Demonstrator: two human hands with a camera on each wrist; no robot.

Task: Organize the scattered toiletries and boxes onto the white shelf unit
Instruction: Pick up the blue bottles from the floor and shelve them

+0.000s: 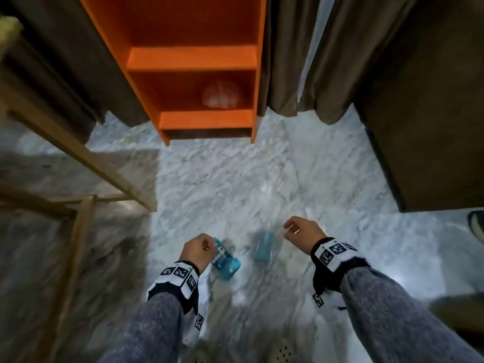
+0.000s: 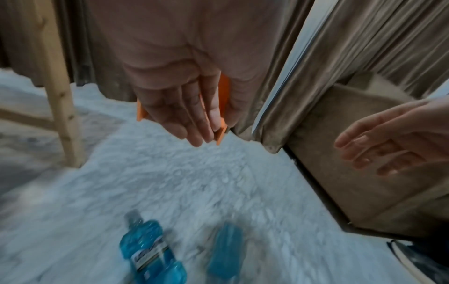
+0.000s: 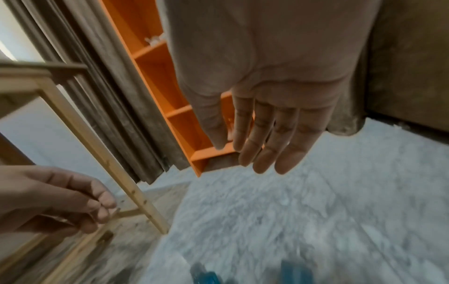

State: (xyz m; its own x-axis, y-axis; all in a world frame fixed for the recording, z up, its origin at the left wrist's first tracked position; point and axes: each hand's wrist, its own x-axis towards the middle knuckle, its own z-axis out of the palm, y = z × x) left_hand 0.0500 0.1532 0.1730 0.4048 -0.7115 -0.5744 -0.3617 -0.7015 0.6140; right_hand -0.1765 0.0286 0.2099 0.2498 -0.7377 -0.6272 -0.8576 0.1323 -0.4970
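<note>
floor [image 1: 235, 179]: two blue bottles [image 1: 225, 263] [image 1: 263, 246]; orange shelf [image 1: 193, 58] ahead; my left hand [image 1: 195, 251] and right hand [image 1: 303, 233] loose, holding nothing.

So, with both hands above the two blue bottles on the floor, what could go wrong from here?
1. Both blue bottles, the labelled one and the plain one, lie on their sides on the marble floor, so a careless touch may roll them away.
2. The pictures are blurred, so a fast reach by the left hand or right hand may miss its grip.
</note>
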